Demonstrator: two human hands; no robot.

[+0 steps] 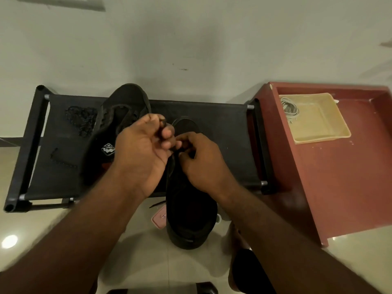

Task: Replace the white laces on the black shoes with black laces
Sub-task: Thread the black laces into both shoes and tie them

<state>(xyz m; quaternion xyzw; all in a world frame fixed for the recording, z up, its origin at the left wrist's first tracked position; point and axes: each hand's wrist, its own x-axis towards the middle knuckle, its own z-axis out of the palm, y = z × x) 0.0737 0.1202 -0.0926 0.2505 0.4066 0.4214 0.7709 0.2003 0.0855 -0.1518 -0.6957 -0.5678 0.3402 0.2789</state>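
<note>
Black shoes (186,219) rest on a black fabric rack (222,124) (tiled floor (148,262) beneath).

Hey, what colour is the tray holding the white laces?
Pale yellow tray, clearest in the head view; the white laces lie in its corner.

Near shoe (188,209) black. Far shoe (127,98) black, with white emblem (108,149). Rack (222,128) black; table (339,187) reddish-brown; tray (322,132) pale yellow; laces (289,108) in it white.
</note>
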